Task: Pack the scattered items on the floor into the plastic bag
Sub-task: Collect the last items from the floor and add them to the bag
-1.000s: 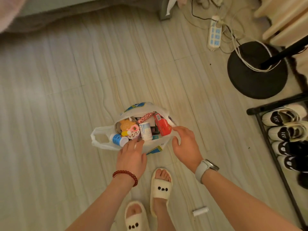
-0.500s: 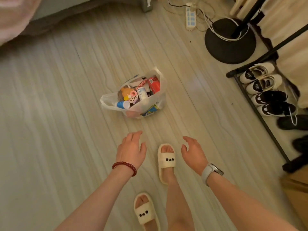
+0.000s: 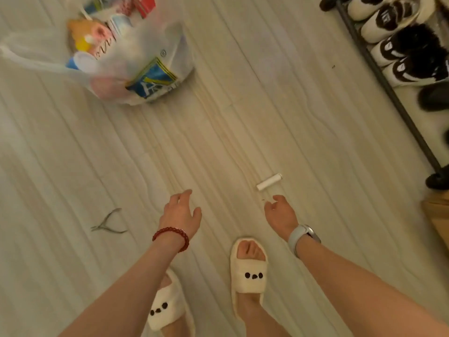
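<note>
The clear plastic bag (image 3: 150, 45) stands at the upper left of the floor, filled with several colourful items. A small white tube (image 3: 269, 181) lies on the floor just above my right hand (image 3: 280, 216), whose fingers are loosely curled and hold nothing. Metal nippers (image 3: 107, 222) lie on the floor at the left, well apart from my left hand (image 3: 181, 215), which hovers empty with fingers spread. Both hands are far below the bag.
A black shoe rack (image 3: 388, 93) with several shoes runs along the right edge. A wooden box corner (image 3: 437, 215) sits at the right. My feet in white slippers (image 3: 249, 268) stand near the bottom centre on pale wood flooring.
Both hands have left the bag and pulled back toward my feet. The view has tilted down, so the bag now lies at the top left, and the tube and nippers have come into view.
</note>
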Tool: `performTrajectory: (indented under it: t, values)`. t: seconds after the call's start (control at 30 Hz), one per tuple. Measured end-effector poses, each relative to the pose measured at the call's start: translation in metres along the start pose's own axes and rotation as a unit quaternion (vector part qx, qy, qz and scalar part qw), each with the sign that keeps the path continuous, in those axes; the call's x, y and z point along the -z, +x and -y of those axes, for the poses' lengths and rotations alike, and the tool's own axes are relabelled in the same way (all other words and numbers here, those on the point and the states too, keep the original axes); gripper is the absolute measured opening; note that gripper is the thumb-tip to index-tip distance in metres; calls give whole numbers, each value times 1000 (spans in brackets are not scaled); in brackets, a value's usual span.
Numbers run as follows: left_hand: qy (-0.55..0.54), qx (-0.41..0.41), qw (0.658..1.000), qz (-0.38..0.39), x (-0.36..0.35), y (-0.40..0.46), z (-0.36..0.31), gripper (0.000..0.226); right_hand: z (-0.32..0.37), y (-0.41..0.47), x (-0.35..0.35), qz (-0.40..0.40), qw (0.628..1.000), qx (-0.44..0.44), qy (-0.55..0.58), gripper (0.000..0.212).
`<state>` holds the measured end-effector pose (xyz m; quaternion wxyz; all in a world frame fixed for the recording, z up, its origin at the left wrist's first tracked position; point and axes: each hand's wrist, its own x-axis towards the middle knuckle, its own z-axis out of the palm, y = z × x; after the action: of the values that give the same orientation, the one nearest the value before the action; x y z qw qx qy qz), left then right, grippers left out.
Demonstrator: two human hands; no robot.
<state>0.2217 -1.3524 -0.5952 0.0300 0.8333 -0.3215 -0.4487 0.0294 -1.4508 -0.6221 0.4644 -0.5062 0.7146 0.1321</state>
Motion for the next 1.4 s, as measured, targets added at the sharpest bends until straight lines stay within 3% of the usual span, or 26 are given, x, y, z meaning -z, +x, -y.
performTrajectory:
  t: [0.13,0.2,0.3,0.37,0.53,0.63,0.7,0.77,1.03,1.13,1.2,1.4]
  values:
    - [23,-50,997,-46,-52,60,34,51,-22,80,-43,-73,997,28,-3,50]
    - [33,-67,994,-74,-66,84,54,49,-25,108,-60,-120,993,2,13,61]
    - [17,-84,989,-124,-75,112,81,47,-22,126,-77,-179,983,-15,48,44]
    - [19,-102,981,-165,-71,128,96,47,-7,125,-87,-188,980,55,43,29]
    - [31,-99,961,-257,-46,142,138,45,71,111,-128,-99,938,331,-34,23]
    - [84,-12,952,-293,-26,131,187,46,117,90,-157,-30,895,435,-98,26]
    - [88,100,953,-272,-17,115,225,50,133,75,-172,10,876,464,-134,25]
    - [78,163,955,-236,-16,98,257,50,137,62,-184,35,862,476,-167,24]
    - [105,74,959,-251,-20,106,284,19,140,53,-196,58,852,484,-191,26]
    - [-28,52,954,-294,-3,114,263,11,156,50,-182,38,856,492,-156,23]
    - [-143,23,930,-337,22,122,238,8,183,43,-166,-2,843,523,-123,20]
    - [-420,-72,807,-410,127,138,147,16,313,15,-111,-165,789,592,26,24]
